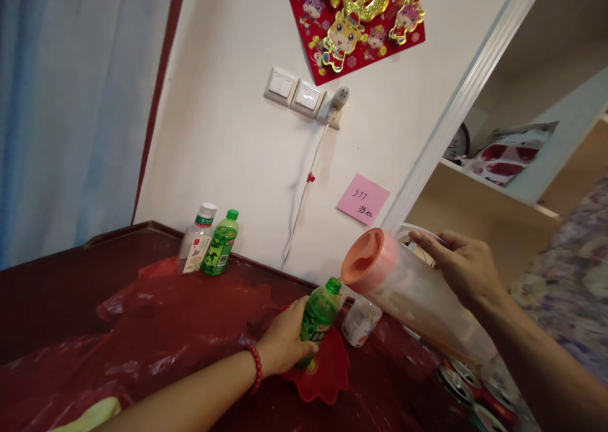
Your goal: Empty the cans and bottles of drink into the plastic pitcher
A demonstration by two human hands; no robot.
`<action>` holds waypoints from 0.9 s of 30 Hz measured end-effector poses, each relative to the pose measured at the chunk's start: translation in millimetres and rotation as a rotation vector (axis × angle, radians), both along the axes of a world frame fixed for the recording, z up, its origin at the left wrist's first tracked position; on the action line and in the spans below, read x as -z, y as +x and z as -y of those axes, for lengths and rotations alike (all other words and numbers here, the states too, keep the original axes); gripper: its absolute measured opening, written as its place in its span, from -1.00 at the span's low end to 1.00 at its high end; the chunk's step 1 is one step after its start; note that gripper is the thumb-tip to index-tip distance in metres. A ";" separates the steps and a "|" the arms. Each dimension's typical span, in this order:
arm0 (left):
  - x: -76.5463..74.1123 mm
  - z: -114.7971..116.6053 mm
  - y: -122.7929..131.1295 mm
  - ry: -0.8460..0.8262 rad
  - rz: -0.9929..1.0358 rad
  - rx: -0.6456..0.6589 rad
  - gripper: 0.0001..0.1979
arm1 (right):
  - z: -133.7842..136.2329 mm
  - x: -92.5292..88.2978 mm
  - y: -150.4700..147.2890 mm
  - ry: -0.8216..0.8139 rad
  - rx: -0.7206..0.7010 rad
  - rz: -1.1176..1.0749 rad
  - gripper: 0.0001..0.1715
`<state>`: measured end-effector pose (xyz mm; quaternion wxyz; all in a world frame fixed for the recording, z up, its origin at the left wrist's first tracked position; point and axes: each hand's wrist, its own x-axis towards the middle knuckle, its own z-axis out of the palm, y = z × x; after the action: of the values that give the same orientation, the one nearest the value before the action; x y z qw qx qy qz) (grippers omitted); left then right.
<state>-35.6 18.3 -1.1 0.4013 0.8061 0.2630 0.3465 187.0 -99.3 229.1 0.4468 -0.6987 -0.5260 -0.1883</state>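
My left hand (284, 342) is wrapped round a green plastic bottle (321, 311) with a green cap, which stands on a red scalloped dish (327, 375). My right hand (463, 264) grips the handle of a clear plastic pitcher (418, 296) with a salmon-pink lid (368, 260). The pitcher is tilted, lid end towards the green bottle and just above it. A small clear bottle with a white label (360, 321) stands behind the dish, under the pitcher.
Two more bottles, one clear (197, 247) and one green (220, 244), stand against the wall on the dark red table (57, 292), partly covered by red plastic sheet (166, 330). A white cable (304, 191) hangs from a wall socket. Cans (463, 381) lie at lower right.
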 end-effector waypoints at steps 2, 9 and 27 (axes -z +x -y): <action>0.8 -0.3 0.3 0.001 0.014 0.003 -0.23 | -0.1 -0.2 -0.4 0.000 -0.011 -0.002 -0.18; -2.0 1.0 -1.0 0.001 0.001 0.011 -0.23 | -1.5 0.6 0.5 0.013 -0.015 0.011 -0.17; 0.0 -0.1 -0.2 -0.002 0.024 0.015 -0.25 | -0.7 1.9 4.2 0.005 -0.018 0.012 -0.18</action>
<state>-35.8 18.4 -1.1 0.4078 0.8034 0.2526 0.3527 191.2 -98.6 227.2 0.4470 -0.6917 -0.5345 -0.1899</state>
